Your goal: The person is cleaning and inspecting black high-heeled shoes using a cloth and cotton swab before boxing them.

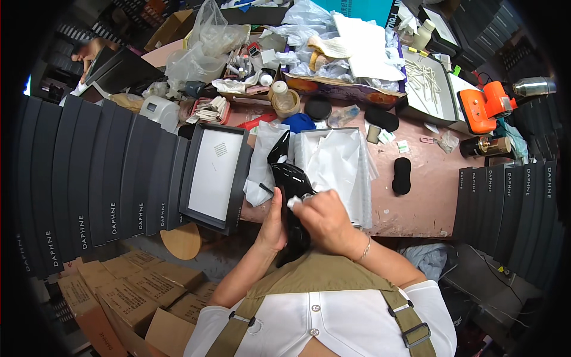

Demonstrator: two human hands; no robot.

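A glossy black shoe [289,174] is held upright in front of my chest, its lower end close to my apron. My left hand [273,225] grips it from the left side, thumb pointing up. Against its right side, my right hand [326,219] is closed with a small white wad [294,202], perhaps tissue or cloth, poking out between the fingers. Beyond the shoe lies an open shoe box [364,178] lined with white tissue paper [333,163]. Crumpled white paper [260,172] lies left of the shoe. My fingers hide part of the shoe.
A dark open box lid [223,221] sits left of the work spot. Stacked dark shoe boxes stand at left [113,178] and right [505,208]. On the pink table [410,211] lie a black oval object [402,176] and an orange tool [485,107]. Cartons [128,291] are below left.
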